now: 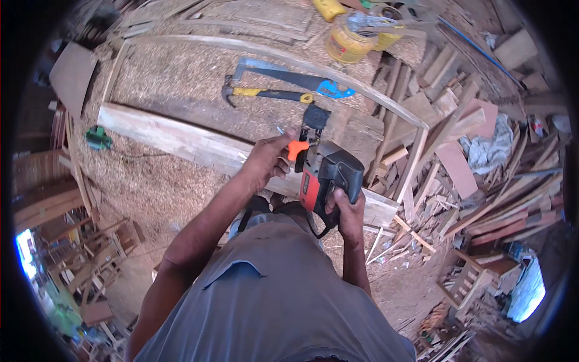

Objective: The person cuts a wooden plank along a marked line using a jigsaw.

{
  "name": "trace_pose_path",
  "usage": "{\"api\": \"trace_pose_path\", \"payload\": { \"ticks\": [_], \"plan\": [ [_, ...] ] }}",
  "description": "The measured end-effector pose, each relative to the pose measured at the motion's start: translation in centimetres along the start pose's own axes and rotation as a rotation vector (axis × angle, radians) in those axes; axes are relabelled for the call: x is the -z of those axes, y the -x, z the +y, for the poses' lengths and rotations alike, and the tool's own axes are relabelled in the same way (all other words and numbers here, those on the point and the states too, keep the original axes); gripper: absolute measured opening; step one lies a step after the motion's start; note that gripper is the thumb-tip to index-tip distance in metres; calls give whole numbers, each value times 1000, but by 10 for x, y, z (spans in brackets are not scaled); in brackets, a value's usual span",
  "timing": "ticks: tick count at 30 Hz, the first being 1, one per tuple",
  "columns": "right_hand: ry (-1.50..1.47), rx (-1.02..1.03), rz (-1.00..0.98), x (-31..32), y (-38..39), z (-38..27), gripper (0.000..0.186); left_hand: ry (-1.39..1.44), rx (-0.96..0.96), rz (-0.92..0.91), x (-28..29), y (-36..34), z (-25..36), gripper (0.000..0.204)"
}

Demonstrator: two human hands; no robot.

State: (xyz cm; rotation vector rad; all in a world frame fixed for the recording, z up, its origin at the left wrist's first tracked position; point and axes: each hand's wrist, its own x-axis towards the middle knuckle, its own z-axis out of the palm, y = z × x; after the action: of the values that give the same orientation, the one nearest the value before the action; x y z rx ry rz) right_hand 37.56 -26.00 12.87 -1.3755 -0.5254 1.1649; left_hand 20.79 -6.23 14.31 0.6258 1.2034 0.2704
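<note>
Gripping the red-and-black power tool [310,187] by its black rear handle, my right hand [348,214] is holding on firmly, while my left hand [268,160] is hanging with curled fingers just beside the tool's orange piece [295,149]; whether they are pinching it I cannot tell. The tool is sitting in front of my body, over the pale plank [181,137], though whether it is resting there I cannot tell either. For this step, I am judging that the right hand should be bearing the weight, its fingers clear of any switch, and the left should be working gently, well away from the underside. Beyond the tool, a hammer [271,94] and a blue-handled saw [295,79] are lying within the outline of a wooden frame [411,164]; I should be minding the saw's edge. Farther out, a yellow bucket [350,47] is standing near shavings [199,63], and loose wood [456,168] is crowding the right
</note>
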Motion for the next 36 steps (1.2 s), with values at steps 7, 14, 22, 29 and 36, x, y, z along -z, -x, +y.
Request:
{"api": "trace_pose_path", "payload": {
  "ticks": [7,14,22,29,36],
  "plan": [
    [-315,-451,-288,25,-29,52,43,-815,-985,534,39,3,-83,29],
    [-438,-733,-443,48,-65,110,55,-1351,-1119,264,72,2,-96,44],
    [-114,-586,-265,66,-94,124,44,-1673,-1103,31,67,0,-89,84],
    [71,-421,-111,48,-92,110,35,-1799,-1136,126,68,-29,-84,48],
    [198,-322,74,29,-89,105,44,-1734,-1025,198,49,-37,-86,45]
  ]
}}
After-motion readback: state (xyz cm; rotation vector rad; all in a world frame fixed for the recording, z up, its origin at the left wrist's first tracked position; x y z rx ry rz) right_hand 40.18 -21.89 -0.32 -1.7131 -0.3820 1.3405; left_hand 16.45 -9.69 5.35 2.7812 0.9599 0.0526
